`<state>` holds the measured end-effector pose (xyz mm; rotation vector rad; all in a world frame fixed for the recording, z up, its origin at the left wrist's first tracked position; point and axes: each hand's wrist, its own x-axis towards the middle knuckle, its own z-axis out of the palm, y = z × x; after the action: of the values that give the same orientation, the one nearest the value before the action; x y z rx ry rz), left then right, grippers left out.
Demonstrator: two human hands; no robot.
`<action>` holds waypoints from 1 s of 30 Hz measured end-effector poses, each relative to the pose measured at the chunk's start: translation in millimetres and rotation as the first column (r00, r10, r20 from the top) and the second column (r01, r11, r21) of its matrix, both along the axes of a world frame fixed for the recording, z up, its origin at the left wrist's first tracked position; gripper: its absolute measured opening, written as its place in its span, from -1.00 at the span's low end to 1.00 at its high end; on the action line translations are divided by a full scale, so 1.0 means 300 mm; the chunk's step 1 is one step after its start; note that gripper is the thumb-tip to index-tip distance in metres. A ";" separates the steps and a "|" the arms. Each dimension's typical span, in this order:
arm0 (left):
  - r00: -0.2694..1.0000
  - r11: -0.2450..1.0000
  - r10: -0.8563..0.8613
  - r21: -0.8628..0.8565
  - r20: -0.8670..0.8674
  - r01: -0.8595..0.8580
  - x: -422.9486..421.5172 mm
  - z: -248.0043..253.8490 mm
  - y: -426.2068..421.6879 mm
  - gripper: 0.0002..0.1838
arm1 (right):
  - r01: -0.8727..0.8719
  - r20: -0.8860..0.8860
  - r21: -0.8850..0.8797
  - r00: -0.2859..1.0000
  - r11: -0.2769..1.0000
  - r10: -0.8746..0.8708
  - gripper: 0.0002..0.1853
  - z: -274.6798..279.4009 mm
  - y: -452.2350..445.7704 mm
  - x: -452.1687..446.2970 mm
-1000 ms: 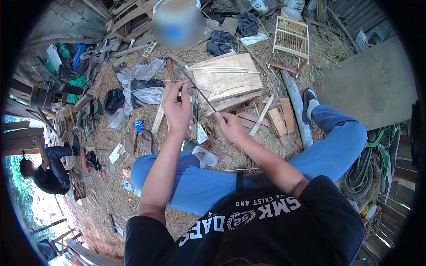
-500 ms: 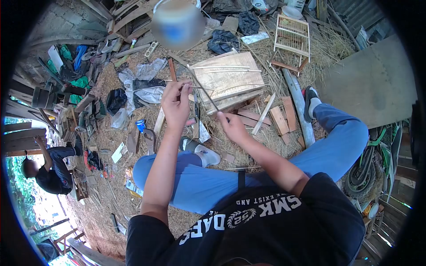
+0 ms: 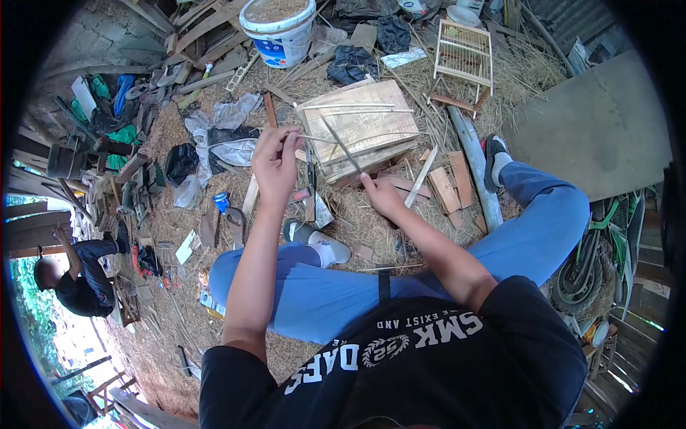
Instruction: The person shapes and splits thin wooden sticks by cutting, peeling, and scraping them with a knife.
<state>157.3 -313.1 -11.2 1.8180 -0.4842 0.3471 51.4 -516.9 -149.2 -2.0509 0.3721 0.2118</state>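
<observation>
My left hand (image 3: 276,161) is closed in a pinch on a thin pale wooden stick (image 3: 316,138), its end pointing right over a stack of boards. My right hand (image 3: 383,194) is wrapped around a long, thin, dark tool (image 3: 343,148); whether it is a file or a blade I cannot tell. The tool slants up and left, crossing near the stick's right end. Beneath both lies the pale wooden board (image 3: 389,100) on top of the stack, with several thin strips (image 3: 357,110) across it.
A white bucket (image 3: 280,36) stands at the back. A slatted wooden cage (image 3: 464,53) sits back right, near a grey post (image 3: 477,168). Wood offcuts (image 3: 444,191) lie beside the boards. A seated person (image 3: 82,275) is at far left, a motorbike wheel (image 3: 580,282) at right.
My right hand and the dark tool have moved to the right, away from my left hand. My left hand keeps its pinch on the stick. The view has shifted slightly.
</observation>
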 end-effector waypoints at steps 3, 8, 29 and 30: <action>0.998 0.995 -0.064 0.079 0.022 0.062 0.032 -0.013 0.013 -0.85 | 0.013 -0.124 0.231 0.992 0.973 0.016 -0.20 0.002 0.010 0.004; 0.987 0.987 -0.149 0.050 -0.054 0.151 0.069 0.012 0.070 -0.85 | -0.029 0.245 0.206 0.969 0.978 -0.023 -0.27 0.144 0.115 -0.006; 0.976 0.981 -0.192 -0.036 -0.099 0.189 0.073 0.000 0.041 -0.83 | 0.054 -0.022 0.166 0.998 0.985 -0.051 -0.19 0.067 0.052 -0.022; 0.975 0.980 -0.201 -0.021 -0.092 0.199 0.067 0.013 0.039 -0.83 | 0.028 0.074 0.167 0.996 0.985 -0.041 -0.21 0.126 0.079 -0.014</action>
<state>177.3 -301.6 -7.3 1.7474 -0.5927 0.1259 47.1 -493.3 -111.5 -1.8810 0.3309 0.1367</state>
